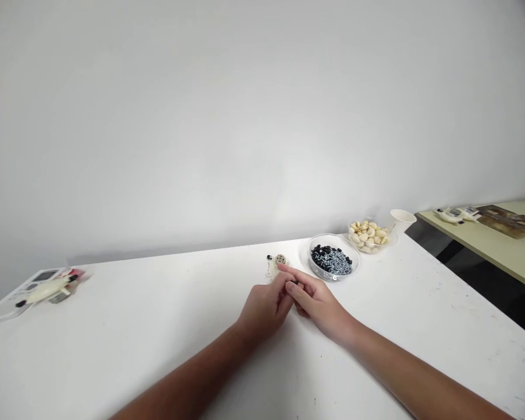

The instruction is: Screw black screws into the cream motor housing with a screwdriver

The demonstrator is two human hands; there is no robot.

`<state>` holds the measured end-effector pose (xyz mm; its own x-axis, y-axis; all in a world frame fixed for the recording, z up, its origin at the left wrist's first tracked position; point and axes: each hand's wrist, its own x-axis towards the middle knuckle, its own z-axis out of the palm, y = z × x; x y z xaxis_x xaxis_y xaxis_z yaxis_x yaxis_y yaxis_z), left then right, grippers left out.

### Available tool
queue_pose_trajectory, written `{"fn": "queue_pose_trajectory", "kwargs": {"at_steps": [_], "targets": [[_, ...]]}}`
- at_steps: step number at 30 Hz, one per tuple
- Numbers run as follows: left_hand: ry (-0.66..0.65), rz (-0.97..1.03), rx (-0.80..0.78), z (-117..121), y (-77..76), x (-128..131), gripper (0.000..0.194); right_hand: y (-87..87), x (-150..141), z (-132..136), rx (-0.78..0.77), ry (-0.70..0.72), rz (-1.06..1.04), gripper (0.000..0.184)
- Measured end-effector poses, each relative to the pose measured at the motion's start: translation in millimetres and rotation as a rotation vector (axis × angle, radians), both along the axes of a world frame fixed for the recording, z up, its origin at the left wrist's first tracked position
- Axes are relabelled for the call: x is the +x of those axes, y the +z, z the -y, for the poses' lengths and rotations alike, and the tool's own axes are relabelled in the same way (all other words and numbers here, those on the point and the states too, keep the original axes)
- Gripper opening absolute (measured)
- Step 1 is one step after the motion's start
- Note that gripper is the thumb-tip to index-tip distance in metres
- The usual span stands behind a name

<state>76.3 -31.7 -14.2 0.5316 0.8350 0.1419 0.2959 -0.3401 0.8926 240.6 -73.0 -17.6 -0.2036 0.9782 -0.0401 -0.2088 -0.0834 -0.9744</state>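
My left hand [262, 306] and my right hand [317, 300] meet above the white table. Both are closed, thumbs and fingers pressed together around a small black piece [296, 283]. Only a sliver of it shows; the fingers cover the rest. Just behind my fingertips lies a small round part with dark holes [280, 259], beside a thin clear piece with a black tip [269, 258]. To the right of my hands stands a round clear dish [333, 277], holding small black pieces [321, 255] and silver screws [340, 265].
Behind the dish are a clear container of pale, nut-like pieces [368, 236] and a white paper cup [403, 220]. A cream-coloured device [48, 290] rests over a white scale [37, 280] at far left. Beyond a gap on the right is another table [476, 239].
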Motion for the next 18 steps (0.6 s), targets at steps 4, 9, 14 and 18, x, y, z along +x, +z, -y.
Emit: {"fn": "queue_pose_trajectory", "kwargs": {"at_steps": [4,9,14,18], "targets": [[0.037,0.394,-0.532,-2,5.0,7,0.036,0.9,2,3,0.152,-0.134,0.112,0.043],[-0.026,0.465,-0.82,-6,2.0,13,0.042,6.9,4,7,0.586,-0.187,0.568,0.014],[0.034,0.571,-0.798,0,-2.7,18,0.042,7.2,-3,10,0.713,-0.234,0.787,0.019],[0.046,0.637,-0.661,6,-3.7,21,0.044,2.9,-8,10,0.852,-0.298,0.898,0.018]]}}
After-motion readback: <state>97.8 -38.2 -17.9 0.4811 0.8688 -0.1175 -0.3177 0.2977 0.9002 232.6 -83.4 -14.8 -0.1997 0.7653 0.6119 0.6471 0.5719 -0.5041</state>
